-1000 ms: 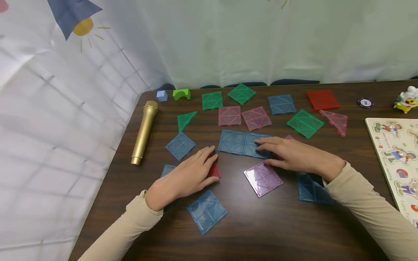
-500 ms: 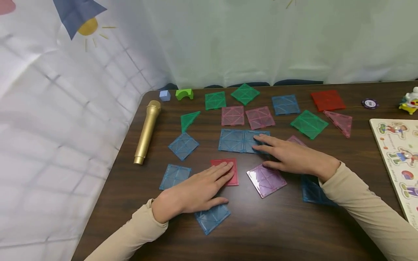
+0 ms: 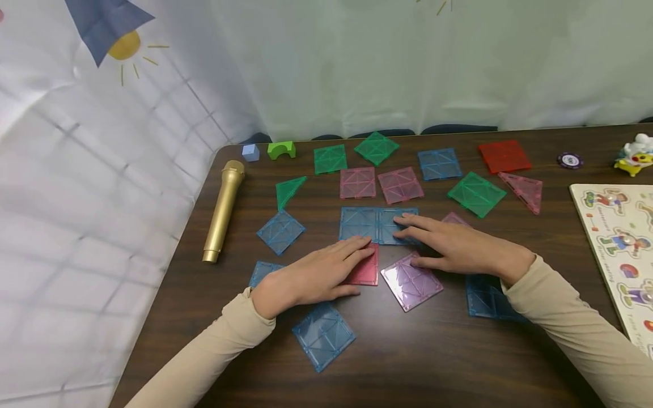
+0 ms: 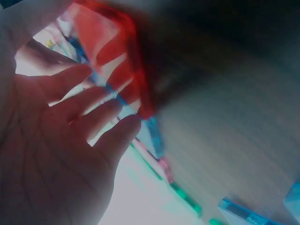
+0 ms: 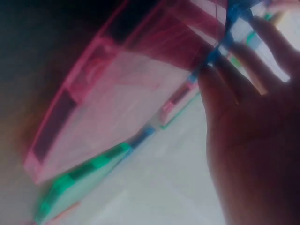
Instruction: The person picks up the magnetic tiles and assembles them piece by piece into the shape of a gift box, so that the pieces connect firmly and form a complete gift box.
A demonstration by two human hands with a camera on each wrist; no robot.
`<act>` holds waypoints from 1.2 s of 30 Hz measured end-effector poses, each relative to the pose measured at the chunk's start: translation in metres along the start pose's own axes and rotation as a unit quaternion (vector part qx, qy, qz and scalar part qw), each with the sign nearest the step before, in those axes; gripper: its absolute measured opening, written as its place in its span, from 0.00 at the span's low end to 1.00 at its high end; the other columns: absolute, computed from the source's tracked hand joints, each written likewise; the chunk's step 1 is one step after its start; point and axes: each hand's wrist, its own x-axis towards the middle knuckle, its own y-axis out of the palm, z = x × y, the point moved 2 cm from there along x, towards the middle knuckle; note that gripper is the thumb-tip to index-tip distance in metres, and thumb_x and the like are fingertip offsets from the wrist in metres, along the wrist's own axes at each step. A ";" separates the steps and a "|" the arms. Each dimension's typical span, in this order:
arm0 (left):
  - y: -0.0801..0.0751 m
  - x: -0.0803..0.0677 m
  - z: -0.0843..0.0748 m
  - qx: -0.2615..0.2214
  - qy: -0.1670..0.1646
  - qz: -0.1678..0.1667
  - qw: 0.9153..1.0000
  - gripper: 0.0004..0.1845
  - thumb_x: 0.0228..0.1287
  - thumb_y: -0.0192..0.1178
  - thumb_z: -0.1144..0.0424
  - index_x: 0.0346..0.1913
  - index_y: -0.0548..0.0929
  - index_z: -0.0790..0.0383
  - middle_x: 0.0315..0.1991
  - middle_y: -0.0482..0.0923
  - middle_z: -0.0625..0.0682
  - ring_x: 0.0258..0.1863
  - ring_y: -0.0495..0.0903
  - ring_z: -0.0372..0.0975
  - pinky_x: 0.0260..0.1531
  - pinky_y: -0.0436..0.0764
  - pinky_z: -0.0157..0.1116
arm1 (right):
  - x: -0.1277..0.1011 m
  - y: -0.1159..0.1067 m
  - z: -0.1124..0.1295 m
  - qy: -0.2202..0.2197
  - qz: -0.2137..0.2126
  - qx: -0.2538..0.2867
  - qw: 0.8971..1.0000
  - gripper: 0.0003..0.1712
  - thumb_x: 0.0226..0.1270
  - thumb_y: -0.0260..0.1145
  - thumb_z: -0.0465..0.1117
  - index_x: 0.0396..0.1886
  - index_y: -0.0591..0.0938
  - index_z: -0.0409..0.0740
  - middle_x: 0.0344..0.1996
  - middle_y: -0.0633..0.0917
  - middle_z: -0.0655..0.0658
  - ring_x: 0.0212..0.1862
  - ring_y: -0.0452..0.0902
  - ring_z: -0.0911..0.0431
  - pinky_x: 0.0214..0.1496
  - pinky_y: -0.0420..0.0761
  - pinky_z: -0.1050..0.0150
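My left hand (image 3: 318, 275) lies with extended fingers over a red square magnetic tile (image 3: 369, 271), covering its left part. That tile stands just below two blue square tiles (image 3: 359, 222) joined side by side; fingertips hide part of the seam between red and blue. On the right-hand blue tile rest the fingertips of my right hand (image 3: 454, 245), fingers spread. Its thumb is at the upper corner of a purple square tile (image 3: 410, 286). In the left wrist view, the red tile (image 4: 110, 47) shows beyond the fingers.
Blue tiles (image 3: 323, 335) lie near the left forearm, and another (image 3: 490, 297) is partly under the right wrist. Green, pink, blue and red tiles spread behind. A gold microphone (image 3: 223, 212) lies left; a picture board (image 3: 617, 243) is at right.
My left hand has slid the red tile rightward, then up to the blue pair, uncovering more of it. My right hand has stayed nearly in place on the blue tile.
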 end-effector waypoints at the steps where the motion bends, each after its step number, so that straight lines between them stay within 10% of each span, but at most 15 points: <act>1: 0.000 0.002 0.003 0.000 -0.006 0.000 1.000 0.44 0.75 0.64 0.46 0.83 0.57 0.62 0.85 0.47 0.59 0.83 0.49 0.51 0.78 0.58 0.51 | 0.000 0.000 0.001 0.001 0.003 0.002 1.000 0.33 0.73 0.71 0.49 0.74 0.75 0.44 0.80 0.64 0.36 0.77 0.63 0.36 0.69 0.71 0.34; 13: -0.002 0.007 0.009 -0.012 -0.036 0.000 0.999 0.47 0.72 0.66 0.44 0.83 0.57 0.64 0.85 0.45 0.59 0.84 0.44 0.50 0.77 0.61 0.50 | -0.003 0.007 0.019 -0.025 0.024 -0.021 0.999 0.60 0.53 0.81 0.67 0.79 0.69 0.41 0.80 0.60 0.32 0.76 0.61 0.30 0.66 0.74 0.32; 29: 0.003 0.015 -0.003 0.020 -0.054 -0.040 0.998 0.47 0.72 0.63 0.39 0.81 0.61 0.67 0.83 0.52 0.61 0.83 0.50 0.53 0.76 0.62 0.52 | 0.003 0.010 0.027 0.020 0.009 -0.051 0.998 0.50 0.66 0.75 0.61 0.79 0.69 0.41 0.79 0.63 0.31 0.78 0.58 0.32 0.67 0.71 0.30; 36: 0.002 0.028 -0.013 0.107 -0.071 -0.045 0.991 0.50 0.71 0.58 0.31 0.80 0.63 0.64 0.79 0.61 0.62 0.78 0.61 0.52 0.73 0.68 0.50 | -0.003 0.006 0.020 0.019 0.019 -0.025 0.999 0.45 0.72 0.70 0.59 0.80 0.68 0.43 0.80 0.62 0.34 0.77 0.60 0.33 0.69 0.70 0.32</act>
